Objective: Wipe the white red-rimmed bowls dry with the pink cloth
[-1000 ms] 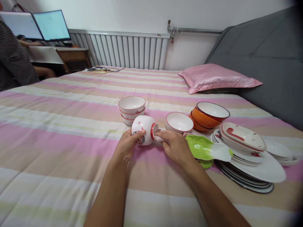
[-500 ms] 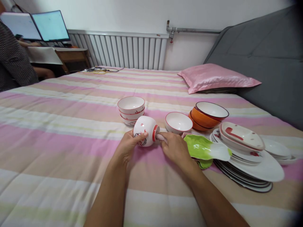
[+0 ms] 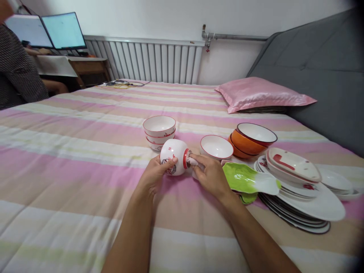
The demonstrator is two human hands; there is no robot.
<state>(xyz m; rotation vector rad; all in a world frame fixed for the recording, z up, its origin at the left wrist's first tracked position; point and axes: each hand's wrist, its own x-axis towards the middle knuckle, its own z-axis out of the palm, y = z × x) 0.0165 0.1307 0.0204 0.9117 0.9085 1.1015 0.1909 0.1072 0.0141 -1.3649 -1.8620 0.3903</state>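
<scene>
My left hand [image 3: 153,173] grips a white bowl [image 3: 171,149] with a red foot ring and a printed drawing. The bowl is tipped on its side, its foot toward my right hand [image 3: 214,175]. Bunched in those right fingers is a pale cloth [image 3: 194,162], pressed against the bowl's base. Just behind the held bowl stands a stack of matching white bowls [image 3: 159,124] with red rims. Another red-rimmed bowl [image 3: 216,147] sits upright beyond my right hand. Close to my right wrist lies a green and white cabbage-shaped dish [image 3: 240,177].
Orange bowls [image 3: 245,142] are stacked at the right, beside piled plates [image 3: 321,203] and oval dishes [image 3: 295,161]. A pink pillow [image 3: 264,93] rests by the grey headboard [image 3: 313,53]. Cables [image 3: 122,83] lie on the bed's far side. A person [image 3: 19,68] sits at a desk with monitors [image 3: 64,30].
My right hand and the cloth have shifted slightly over the bowl's foot, with the fingers now higher on it. The left hand keeps its hold. The view has moved a little.
</scene>
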